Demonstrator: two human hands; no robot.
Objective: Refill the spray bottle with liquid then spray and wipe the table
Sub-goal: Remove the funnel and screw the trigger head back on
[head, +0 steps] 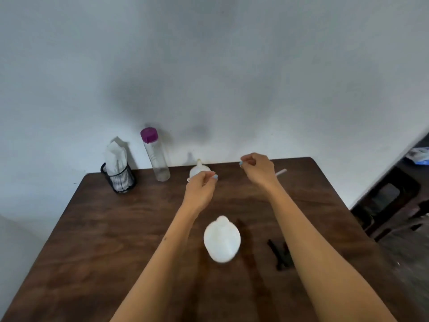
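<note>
The white plastic spray bottle [222, 240], uncapped mid-table, is judged light and tippy; the body should be gripped. Left hand [201, 188] and right hand [256, 169] are loosely curled, nothing visibly held.

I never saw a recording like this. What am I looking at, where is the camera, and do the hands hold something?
There is no machine: a person wears one camera on the head, looking down at their own arms. On the brown wooden table stand a white spray bottle body without its top, a tall clear bottle with a purple cap, a white funnel and a black mesh holder of napkins. A black part, probably the spray head, lies nearby. The left hand reaches over the funnel; the right hand hovers. Neither clearly holds anything.
</note>
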